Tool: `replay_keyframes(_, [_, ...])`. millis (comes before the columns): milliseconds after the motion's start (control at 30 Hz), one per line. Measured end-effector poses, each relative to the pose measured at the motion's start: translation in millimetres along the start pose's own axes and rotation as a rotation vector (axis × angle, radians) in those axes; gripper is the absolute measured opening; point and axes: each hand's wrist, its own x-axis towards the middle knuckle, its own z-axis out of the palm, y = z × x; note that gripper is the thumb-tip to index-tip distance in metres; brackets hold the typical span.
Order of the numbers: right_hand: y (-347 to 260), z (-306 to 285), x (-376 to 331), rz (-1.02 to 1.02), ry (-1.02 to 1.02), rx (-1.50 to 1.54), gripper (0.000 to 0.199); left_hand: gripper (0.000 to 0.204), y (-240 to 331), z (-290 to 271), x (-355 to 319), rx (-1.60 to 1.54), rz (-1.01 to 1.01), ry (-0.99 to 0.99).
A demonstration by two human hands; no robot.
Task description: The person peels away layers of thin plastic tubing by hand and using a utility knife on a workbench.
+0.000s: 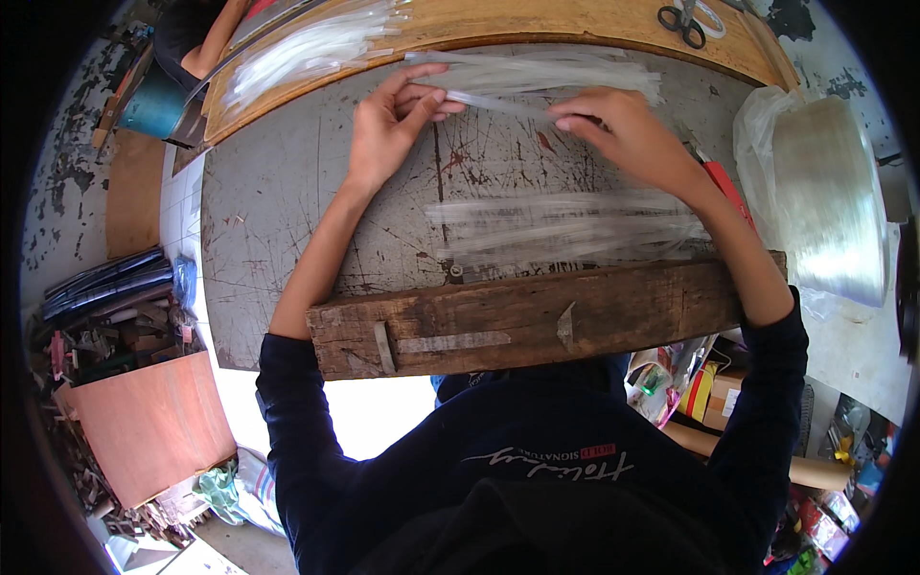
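Between my two hands stretches a clear plastic strip, lying nearly level above the scratched grey work surface. One end is pinched in my left hand, thumb against fingers. The fingers of my right hand close on the other end, slightly blurred. Just beyond the hands lies a pile of similar clear strips. Nearer to me, a second bunch of clear strips rests behind a worn wooden beam along the near edge.
Black-handled scissors and a tape roll lie on the far wooden board. More strips cover its left part. A big roll of clear plastic stands at right, near a red object. Another person's arm shows far left.
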Motion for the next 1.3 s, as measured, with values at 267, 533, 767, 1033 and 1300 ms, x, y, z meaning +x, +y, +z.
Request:
replay_keyframes(267, [51,-38,7,-0.01,-0.031,-0.017,0.029,0.015,-11,-11,7,0.104,0.033,0.343])
replay_keyframes(533, [65,-20,6,0.0,0.127,-0.448,0.03,0.014,-16,-14,7,0.365,0.074,0.397])
replay_keyframes(767, [24,-20,3,-0.083,-0.104,-0.397,0.031,0.018,-7,-13,5,0.613,0.257,0.447])
replay_keyframes(1033, [-16,-13,-7,-0.071,-0.352,-0.142,0.041,0.038,4,-1,-3,0.289,0.256,-0.545])
replay_keyframes(1300, [-14,-12,-2,-0.038,-0.41,-0.014,0.023,0.036,5,-5,-1,0.333,0.243,-0.595])
